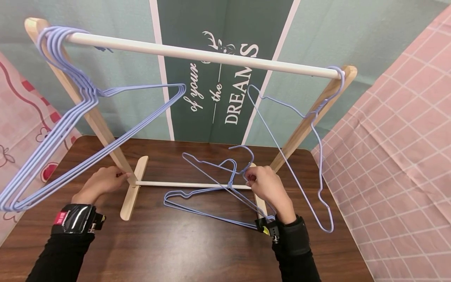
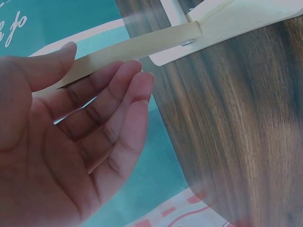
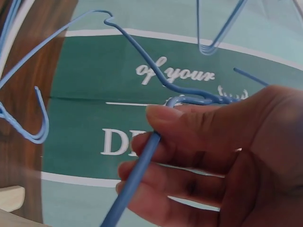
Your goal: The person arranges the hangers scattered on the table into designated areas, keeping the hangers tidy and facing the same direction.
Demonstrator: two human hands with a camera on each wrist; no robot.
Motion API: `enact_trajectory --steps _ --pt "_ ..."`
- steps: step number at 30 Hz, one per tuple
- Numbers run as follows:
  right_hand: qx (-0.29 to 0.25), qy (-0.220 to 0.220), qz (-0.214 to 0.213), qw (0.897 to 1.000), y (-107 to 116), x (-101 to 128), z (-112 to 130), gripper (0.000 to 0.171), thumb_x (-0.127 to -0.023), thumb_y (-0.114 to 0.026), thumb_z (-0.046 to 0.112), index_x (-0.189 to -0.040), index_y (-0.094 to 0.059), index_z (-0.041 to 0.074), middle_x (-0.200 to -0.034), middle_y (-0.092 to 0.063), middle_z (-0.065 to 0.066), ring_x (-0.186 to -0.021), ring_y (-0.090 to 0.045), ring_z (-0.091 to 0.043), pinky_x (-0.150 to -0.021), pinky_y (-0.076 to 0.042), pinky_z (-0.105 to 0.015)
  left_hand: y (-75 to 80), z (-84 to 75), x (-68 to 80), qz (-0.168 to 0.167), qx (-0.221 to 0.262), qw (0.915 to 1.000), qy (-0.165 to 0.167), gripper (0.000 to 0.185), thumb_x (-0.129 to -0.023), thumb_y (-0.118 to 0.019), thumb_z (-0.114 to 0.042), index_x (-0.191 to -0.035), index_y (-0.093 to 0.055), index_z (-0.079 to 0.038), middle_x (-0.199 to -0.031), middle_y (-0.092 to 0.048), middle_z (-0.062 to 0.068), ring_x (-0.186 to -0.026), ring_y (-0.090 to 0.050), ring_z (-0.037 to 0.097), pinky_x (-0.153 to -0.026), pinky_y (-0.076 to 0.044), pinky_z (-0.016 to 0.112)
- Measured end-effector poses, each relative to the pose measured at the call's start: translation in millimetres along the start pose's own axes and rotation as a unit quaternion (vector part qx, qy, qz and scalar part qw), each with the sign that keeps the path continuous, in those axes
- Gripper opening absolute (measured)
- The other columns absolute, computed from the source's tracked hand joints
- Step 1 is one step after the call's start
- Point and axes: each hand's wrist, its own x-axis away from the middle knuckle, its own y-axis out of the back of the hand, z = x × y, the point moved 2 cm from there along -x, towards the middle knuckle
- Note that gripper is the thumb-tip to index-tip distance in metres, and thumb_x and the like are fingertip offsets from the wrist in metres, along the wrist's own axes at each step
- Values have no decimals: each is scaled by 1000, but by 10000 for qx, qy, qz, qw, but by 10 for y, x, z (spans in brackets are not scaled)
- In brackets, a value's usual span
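Observation:
My right hand (image 1: 267,188) pinches a light-blue wire hanger (image 3: 130,182) between thumb and fingers near its neck. The hanger tilts over the table, its hook upward. Below and behind it, blue hangers (image 1: 208,216) rest on the wood, overlapped by the held one. My left hand (image 1: 100,182) is by the lower left post (image 1: 121,162) of a wooden clothes rack, fingertips right at the wood. In the left wrist view its fingers are loosely bent, with the thumb apart and the post behind them.
Several blue hangers (image 1: 89,98) hang together at the left end of the white top rail (image 1: 197,54). One more hanger (image 1: 318,147) hangs at the right end. A lower white bar (image 1: 190,185) joins the rack's feet. Curtains stand behind the brown table (image 1: 169,250).

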Motion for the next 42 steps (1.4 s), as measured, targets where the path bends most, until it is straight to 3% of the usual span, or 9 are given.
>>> enact_trajectory --steps 10,16,21,32,42 --pt "248 -249 -276 9990 280 -11 77 8 -76 -65 -2 -79 -67 5 -64 -57 -1 -59 -51 -16 -52 -39 -32 10 -37 18 -31 60 10000 19 41 -96 -41 -36 -91 -61 0 -61 -39 2 -54 -37 16 -51 -29 30" --pt "132 -282 -208 9993 467 -14 100 8 -77 -65 -3 -81 -67 3 -67 -59 -3 -62 -52 -18 -57 -42 -35 15 -63 27 -66 31 10000 -34 42 -97 -41 -35 -95 -62 2 -59 -36 2 -52 -34 15 -50 -28 30" --pt "4 -487 -147 9987 613 -18 96 6 -76 -66 -2 -79 -67 3 -65 -58 -3 -63 -53 -20 -55 -40 -34 17 -64 33 -19 29 10000 -49 39 -97 -41 -34 -88 -61 -1 -58 -38 2 -51 -35 15 -50 -28 30" --pt "50 -120 -435 9990 900 44 143 6 -76 -67 -1 -82 -68 -1 -67 -62 -5 -63 -55 -21 -60 -42 -35 20 -57 31 1 47 10000 -23 37 -96 -42 -32 -90 -61 -1 -59 -39 2 -52 -36 15 -50 -28 30" --pt "50 -139 -673 9976 1160 99 201 5 -77 -66 0 -82 -67 0 -66 -61 -5 -63 -53 -21 -59 -39 -33 16 -51 22 30 63 10000 4 37 -96 -42 -32 -93 -61 0 -58 -38 2 -51 -35 15 -50 -28 29"
